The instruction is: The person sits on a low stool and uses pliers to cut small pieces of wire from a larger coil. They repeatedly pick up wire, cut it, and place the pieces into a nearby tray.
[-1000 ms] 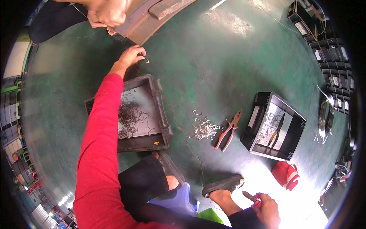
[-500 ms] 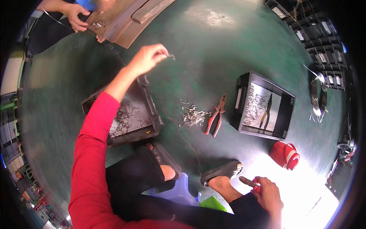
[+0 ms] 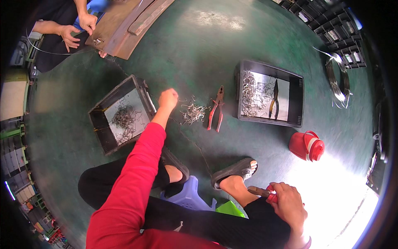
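Observation:
My left hand (image 3: 168, 98) is closed in a fist just left of a small heap of bent wire hooks (image 3: 193, 113) on the green floor. What its fingers hold, if anything, is hidden. Low at the right, above my thigh, my right hand (image 3: 289, 206) grips pliers (image 3: 259, 191) with red handles, jaws pointing left. Another pair of red-handled pliers (image 3: 217, 108) lies beside the heap. Left of my left hand stands a black crate (image 3: 101, 135) with a tangle of dark wire hooks (image 3: 124, 118) in it.
A second black crate (image 3: 295, 99) at the right holds more hooks and yellow-and-black-handled pliers (image 3: 274, 101). Nearby stand a red jug (image 3: 306, 146) and a wire coil (image 3: 338, 79). A blue stool (image 3: 188, 197) is below me. Another person's hands (image 3: 68, 37) work wire beside a brown board (image 3: 118, 35).
My left hand has come back from beyond the left crate, where it held a wire hook, to beside the heap. My right hand still grips its pliers. The whole view has shifted.

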Motion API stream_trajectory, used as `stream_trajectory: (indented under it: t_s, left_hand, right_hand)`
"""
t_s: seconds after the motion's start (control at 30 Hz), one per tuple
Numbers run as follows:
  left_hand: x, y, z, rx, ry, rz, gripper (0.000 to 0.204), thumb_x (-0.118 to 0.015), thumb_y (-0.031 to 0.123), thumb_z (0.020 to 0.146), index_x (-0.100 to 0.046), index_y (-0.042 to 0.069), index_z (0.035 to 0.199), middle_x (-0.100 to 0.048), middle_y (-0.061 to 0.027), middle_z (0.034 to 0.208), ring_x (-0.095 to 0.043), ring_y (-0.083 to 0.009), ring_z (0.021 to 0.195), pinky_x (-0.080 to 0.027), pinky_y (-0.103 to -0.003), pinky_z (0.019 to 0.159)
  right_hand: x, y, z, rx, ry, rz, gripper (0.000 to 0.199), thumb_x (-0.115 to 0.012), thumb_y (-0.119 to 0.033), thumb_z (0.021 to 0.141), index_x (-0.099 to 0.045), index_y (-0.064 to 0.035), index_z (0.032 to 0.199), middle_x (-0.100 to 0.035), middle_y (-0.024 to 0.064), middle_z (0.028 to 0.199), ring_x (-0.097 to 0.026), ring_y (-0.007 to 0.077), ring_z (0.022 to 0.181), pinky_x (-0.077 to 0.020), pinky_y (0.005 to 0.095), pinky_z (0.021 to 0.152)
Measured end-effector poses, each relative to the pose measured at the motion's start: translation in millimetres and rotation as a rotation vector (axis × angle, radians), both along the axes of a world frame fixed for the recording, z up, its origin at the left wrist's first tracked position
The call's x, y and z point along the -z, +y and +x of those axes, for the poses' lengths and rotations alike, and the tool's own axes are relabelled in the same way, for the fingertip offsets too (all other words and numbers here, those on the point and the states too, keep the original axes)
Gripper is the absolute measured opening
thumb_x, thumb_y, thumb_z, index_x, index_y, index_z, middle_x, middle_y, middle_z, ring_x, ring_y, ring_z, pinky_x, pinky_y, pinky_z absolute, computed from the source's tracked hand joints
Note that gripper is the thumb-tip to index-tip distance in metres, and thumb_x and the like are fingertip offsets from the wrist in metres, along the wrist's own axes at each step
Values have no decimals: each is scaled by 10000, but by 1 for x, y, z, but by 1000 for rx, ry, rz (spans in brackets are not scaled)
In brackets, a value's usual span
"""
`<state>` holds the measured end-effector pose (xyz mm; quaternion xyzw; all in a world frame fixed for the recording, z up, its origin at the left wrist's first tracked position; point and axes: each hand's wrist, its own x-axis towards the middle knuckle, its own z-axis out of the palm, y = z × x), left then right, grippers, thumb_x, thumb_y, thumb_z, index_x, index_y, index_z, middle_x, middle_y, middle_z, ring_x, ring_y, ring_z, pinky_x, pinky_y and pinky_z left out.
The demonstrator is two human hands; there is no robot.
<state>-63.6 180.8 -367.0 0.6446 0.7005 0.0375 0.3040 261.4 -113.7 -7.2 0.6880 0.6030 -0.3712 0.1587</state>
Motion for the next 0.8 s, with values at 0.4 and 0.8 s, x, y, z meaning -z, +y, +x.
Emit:
stream_trajectory:
  t_s: [0.4, 0.8]
  left_hand:
    - [10, -43, 1, 276, -5, 375, 132, -722, 159, 745, -620, 120, 819, -562, -70, 899, -535, -296, 946, -466, -424, 762]
    - [-257, -34, 37, -251, -1131, 514, 122, -633, 144, 898, -625, 49, 975, -637, 30, 862, -571, -64, 788, -453, -246, 627]
  right_hand:
    - [7, -19, 5, 23, -2, 22, 340, -726, -128, 727, -584, -88, 1033, -610, 103, 906, -596, 303, 875, -453, 416, 793]
    - [-42, 41, -27, -88, 87, 556, 266, -702, -214, 788, -629, -61, 993, -628, 154, 797, -636, 311, 755, -493, 427, 690]
